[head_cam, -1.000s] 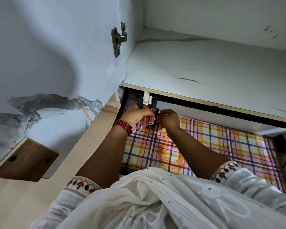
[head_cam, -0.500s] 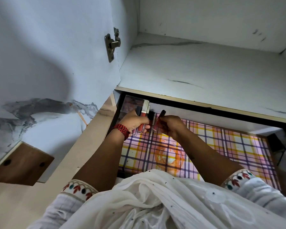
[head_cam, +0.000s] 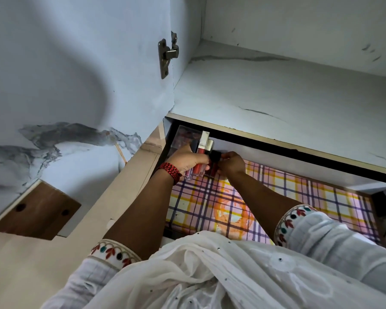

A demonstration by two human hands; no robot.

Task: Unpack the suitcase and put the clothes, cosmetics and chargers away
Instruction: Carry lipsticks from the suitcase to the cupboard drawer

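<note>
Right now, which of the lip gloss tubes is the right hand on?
The rightmost tube, the one with the short black cap: the right hand pinches it at the edge of the bunch. The other tubes sit together in the grip of the left hand.

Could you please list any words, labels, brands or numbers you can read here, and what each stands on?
None can be read.
On the lip gloss tubes gripped by the left hand: any print is too small and blurred.
On the black-capped tube pinched by the right hand: no legible label.
On the checked drawer liner and the metal hinge: no text.
</note>
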